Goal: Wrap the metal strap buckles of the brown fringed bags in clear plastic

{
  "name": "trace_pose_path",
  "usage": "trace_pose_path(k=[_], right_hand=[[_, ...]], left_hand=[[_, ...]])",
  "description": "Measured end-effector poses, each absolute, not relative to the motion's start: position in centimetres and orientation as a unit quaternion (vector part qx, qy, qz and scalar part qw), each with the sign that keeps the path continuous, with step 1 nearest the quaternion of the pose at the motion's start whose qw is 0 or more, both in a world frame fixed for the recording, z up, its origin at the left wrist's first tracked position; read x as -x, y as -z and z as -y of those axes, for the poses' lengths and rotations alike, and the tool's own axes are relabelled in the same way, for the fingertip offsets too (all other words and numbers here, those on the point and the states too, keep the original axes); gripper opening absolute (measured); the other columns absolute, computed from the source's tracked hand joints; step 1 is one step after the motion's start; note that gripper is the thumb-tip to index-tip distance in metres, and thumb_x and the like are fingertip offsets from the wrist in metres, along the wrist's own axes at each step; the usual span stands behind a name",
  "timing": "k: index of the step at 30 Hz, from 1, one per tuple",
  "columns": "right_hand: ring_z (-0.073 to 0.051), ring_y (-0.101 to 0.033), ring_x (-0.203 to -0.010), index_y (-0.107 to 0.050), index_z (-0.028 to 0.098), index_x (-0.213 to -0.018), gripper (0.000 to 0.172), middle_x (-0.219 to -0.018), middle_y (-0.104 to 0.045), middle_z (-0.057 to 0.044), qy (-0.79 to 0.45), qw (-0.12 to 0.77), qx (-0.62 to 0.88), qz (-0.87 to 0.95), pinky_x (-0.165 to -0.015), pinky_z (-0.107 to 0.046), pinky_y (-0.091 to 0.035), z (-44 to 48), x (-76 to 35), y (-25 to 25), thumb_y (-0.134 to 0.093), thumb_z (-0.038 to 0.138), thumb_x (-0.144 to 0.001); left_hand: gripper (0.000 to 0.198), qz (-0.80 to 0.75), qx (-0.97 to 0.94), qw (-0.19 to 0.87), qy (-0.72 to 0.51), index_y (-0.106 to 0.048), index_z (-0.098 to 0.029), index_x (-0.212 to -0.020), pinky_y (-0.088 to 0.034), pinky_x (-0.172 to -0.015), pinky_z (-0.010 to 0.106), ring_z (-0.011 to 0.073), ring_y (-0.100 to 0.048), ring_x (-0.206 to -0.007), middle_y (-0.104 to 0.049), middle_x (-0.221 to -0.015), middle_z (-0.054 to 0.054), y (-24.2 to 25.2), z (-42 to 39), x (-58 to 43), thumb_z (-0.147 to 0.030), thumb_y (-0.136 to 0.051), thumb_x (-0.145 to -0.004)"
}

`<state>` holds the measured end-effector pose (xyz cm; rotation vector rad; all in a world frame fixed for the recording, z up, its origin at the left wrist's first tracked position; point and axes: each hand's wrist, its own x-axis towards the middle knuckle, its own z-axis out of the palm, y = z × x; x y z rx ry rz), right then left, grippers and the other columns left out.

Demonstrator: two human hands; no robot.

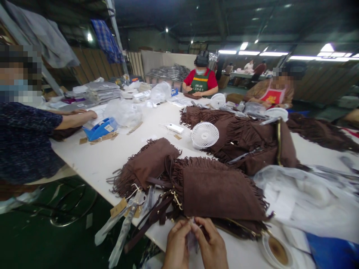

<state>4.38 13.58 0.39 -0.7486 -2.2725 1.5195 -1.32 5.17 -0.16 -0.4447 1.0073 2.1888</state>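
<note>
My left hand (177, 244) and my right hand (209, 244) are together at the near table edge, fingers pinched on a small clear wrapper (193, 239) between them. Just beyond them lies a brown fringed suede bag (221, 190) with gold hardware and dark straps (157, 215) trailing off the edge. A second fringed bag (146, 166) lies to its left, with paper tags (119, 207) and clear plastic strips hanging down.
A pile of more brown fringed bags (252, 144) and small white desk fans (204, 135) sit mid-table. Clear plastic bags (303, 198) lie to the right, a tape roll (277, 250) near the edge. A blue dispenser (101, 129) is left. Three other people work around the white table (112, 157).
</note>
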Motion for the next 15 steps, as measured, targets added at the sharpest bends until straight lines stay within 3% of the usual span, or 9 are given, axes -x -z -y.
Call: trace_pose_path(k=[10,15], right_hand=[[-0.02,-0.061,-0.094,-0.067,0.024,-0.096,0.026,-0.096,-0.065,-0.003,-0.545,0.16,0.256,0.782,-0.083,-0.026,-0.047,-13.7,-4.5,0.2,-0.055,0.045,-0.086],[-0.02,-0.061,-0.099,-0.068,0.024,-0.099,0.026,-0.102,-0.066,-0.004,-0.57,0.145,0.249,0.769,-0.087,-0.027,-0.046,-13.9,-4.5,0.3,-0.053,0.043,-0.088]], left_hand=[[0.007,-0.263,0.345,0.444,-0.784,-0.069,-0.011,-0.081,-0.05,-0.065,0.024,0.0158,-0.065,-0.07,-0.071,-0.076,0.008,-1.2,-5.4,1.4,-0.014,-0.065,-0.076],[0.008,-0.291,0.302,0.409,-0.811,-0.069,-0.013,-0.079,-0.05,-0.069,0.023,0.0152,-0.065,-0.074,-0.071,-0.077,0.006,-1.5,-5.4,1.3,-0.011,-0.069,-0.071]])
